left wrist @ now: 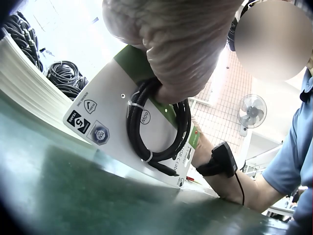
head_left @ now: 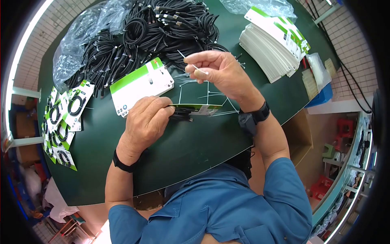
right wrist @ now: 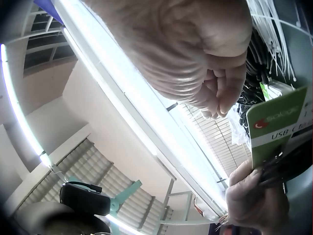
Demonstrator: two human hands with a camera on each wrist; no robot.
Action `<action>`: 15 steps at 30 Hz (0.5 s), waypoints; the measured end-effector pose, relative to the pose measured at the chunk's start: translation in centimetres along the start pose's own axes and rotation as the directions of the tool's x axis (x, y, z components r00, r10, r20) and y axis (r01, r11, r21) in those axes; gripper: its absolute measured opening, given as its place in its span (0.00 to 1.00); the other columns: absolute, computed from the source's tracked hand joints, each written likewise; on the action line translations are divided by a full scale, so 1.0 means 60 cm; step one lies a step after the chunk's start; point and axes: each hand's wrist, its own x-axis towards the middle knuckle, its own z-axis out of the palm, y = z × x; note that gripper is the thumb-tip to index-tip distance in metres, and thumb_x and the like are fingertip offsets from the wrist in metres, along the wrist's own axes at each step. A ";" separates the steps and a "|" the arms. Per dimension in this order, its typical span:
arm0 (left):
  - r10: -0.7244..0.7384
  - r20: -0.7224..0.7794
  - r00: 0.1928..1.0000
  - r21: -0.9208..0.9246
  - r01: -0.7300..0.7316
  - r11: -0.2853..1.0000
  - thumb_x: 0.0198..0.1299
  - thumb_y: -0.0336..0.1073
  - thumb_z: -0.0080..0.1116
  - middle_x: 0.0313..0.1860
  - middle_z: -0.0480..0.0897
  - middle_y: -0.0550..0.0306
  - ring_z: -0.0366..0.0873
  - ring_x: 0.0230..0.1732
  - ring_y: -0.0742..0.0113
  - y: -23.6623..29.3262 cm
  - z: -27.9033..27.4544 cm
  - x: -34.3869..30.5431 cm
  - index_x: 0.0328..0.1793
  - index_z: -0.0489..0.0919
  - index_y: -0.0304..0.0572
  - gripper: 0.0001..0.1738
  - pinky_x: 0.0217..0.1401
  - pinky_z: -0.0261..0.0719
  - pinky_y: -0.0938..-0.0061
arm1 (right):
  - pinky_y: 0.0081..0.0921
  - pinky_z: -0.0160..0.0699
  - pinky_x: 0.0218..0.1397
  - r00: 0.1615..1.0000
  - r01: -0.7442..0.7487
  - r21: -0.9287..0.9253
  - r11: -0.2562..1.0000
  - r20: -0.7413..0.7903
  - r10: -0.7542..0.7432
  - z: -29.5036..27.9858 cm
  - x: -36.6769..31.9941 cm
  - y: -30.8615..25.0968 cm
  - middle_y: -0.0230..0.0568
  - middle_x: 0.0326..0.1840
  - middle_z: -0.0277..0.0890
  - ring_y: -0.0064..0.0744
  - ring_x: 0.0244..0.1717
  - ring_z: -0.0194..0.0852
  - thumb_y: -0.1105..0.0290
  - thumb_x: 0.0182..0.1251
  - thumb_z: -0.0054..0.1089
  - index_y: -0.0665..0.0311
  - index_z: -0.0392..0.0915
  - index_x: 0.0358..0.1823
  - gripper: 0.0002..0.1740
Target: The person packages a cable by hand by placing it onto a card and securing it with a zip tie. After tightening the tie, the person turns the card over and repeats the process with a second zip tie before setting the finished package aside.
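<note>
A black coiled cable (left wrist: 133, 122) lies against a printed card (left wrist: 100, 115), bound by white ties and raised on edge at the near middle of the bench (head_left: 203, 150). The left hand (head_left: 148, 120) grips that card, its fingers closed on one end (whether the lower edge touches the bench is hard to tell). Above it, the right hand (head_left: 219, 71) seems to pinch a thin white tie (head_left: 201, 70) between thumb and fingers. Beyond the card lie loose ties (head_left: 208, 92) and, beside them, flat blank cards (head_left: 136, 91). Farther out sit a heap of black cables (head_left: 162, 34), a clear plastic bag (head_left: 75, 46), a fanned card stack (head_left: 264, 53) at right and cable-bearing cards (head_left: 67, 156) at left.
</note>
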 end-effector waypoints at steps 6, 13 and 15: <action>0.010 -0.008 1.000 0.011 -0.010 1.000 0.52 0.23 0.69 0.43 0.85 0.55 0.86 0.41 0.58 0.002 -0.002 -0.001 0.40 0.80 0.39 0.10 0.44 0.84 0.65 | 0.16 0.81 0.36 0.997 0.058 -0.182 0.982 0.057 -0.048 -0.007 0.000 0.005 0.41 0.47 0.90 0.17 0.35 0.81 0.69 0.79 0.65 0.72 0.86 0.57 0.14; 0.013 -0.025 1.000 0.025 -0.012 1.000 0.52 0.25 0.69 0.43 0.84 0.55 0.86 0.42 0.58 0.002 0.000 -0.004 0.40 0.81 0.39 0.10 0.45 0.84 0.65 | 0.13 0.78 0.30 0.999 -0.038 -0.224 0.974 -0.004 0.038 -0.001 0.001 0.005 0.36 0.38 0.87 0.15 0.32 0.81 0.67 0.81 0.63 0.70 0.85 0.51 0.12; 0.012 -0.021 1.000 0.026 -0.012 1.000 0.51 0.26 0.69 0.43 0.84 0.55 0.85 0.42 0.59 0.002 0.000 -0.006 0.40 0.81 0.39 0.10 0.45 0.84 0.65 | 0.13 0.78 0.29 0.999 -0.040 -0.276 0.960 -0.019 0.037 0.004 0.001 0.004 0.35 0.36 0.86 0.15 0.31 0.81 0.67 0.82 0.62 0.70 0.85 0.50 0.11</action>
